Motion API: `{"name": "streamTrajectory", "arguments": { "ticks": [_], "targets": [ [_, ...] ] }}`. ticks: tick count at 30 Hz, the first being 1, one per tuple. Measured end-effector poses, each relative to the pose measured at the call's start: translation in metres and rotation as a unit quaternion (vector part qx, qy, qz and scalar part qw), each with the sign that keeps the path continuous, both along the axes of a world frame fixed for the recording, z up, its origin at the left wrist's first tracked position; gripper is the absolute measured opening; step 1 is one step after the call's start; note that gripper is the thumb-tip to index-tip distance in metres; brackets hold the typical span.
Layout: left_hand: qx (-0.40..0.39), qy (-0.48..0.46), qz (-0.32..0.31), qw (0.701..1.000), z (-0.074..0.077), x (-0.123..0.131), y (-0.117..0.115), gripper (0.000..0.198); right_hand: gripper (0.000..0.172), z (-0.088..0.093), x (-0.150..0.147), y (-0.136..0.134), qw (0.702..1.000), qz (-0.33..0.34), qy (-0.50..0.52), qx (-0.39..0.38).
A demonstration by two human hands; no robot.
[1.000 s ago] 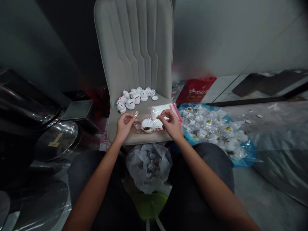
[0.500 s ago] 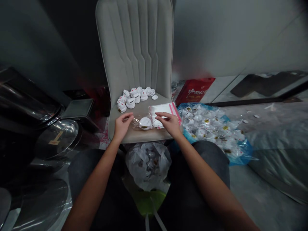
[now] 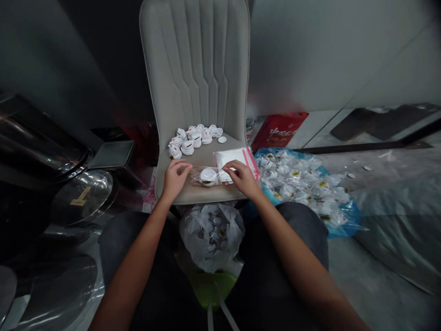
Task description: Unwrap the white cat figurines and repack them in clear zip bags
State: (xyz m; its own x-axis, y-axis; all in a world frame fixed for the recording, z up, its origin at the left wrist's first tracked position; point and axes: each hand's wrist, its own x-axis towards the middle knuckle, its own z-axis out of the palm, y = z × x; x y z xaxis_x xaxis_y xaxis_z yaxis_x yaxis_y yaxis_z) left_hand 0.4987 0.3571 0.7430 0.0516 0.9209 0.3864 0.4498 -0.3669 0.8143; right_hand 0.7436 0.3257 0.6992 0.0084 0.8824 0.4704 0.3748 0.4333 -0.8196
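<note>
A clear plastic bag (image 3: 208, 176) lies flat across the grey chair seat (image 3: 203, 158), holding a round white figurine with a dark mark. My left hand (image 3: 175, 180) has curled fingers at the bag's left end. My right hand (image 3: 243, 179) pinches its right side, next to a stack of white-backed resealable bags with a red stripe (image 3: 234, 158). Several small white figurines with red marks (image 3: 188, 143) stand grouped at the back of the seat, out of reach of my fingers, beside a small white disc (image 3: 222, 139).
A blue plastic bag (image 3: 296, 184) full of wrapped figurines lies on the floor to the right. A white plastic bag (image 3: 212, 236) sits between my knees above a green tub. Shiny round metal discs (image 3: 82, 197) lean at the left, and a red package (image 3: 279, 131) stands behind the chair.
The clear bag has dropped from slightly raised to flat on the seat, its figurine shifted left. Both hands have lowered and stretched it sideways.
</note>
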Motion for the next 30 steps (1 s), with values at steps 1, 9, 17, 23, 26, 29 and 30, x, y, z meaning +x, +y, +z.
{"name": "streamTrajectory", "arguments": {
  "ticks": [1,9,17,23,26,29,30],
  "targets": [
    [-0.01,-0.003,-0.003,1.0,0.0,0.0,0.001,0.011,0.032,-0.001,0.0,0.0,1.0,0.002,0.002,-0.004],
    [-0.123,-0.057,-0.045,0.99,-0.003,0.002,0.005,0.02,0.03,0.001,0.014,0.0,0.999,0.026,-0.007,-0.044],
    [-0.228,0.009,-0.233,0.946,-0.004,0.004,-0.003,0.029,0.033,0.014,0.049,-0.022,0.98,0.131,-0.02,-0.15],
    [-0.218,0.065,-0.316,0.921,-0.009,0.023,-0.014,0.028,0.046,0.014,0.059,-0.028,0.96,0.182,-0.046,-0.207],
    [-0.237,0.081,-0.371,0.894,-0.012,0.034,-0.021,0.027,0.051,0.004,0.061,-0.021,0.98,0.113,-0.081,-0.139],
    [-0.257,0.093,-0.388,0.88,-0.016,0.039,-0.026,0.027,0.034,-0.01,0.067,-0.01,0.981,0.022,-0.176,-0.077],
    [-0.25,0.088,-0.375,0.888,-0.018,0.04,-0.026,0.029,0.028,-0.015,0.068,-0.005,0.977,0.001,-0.203,-0.061]
  ]
}}
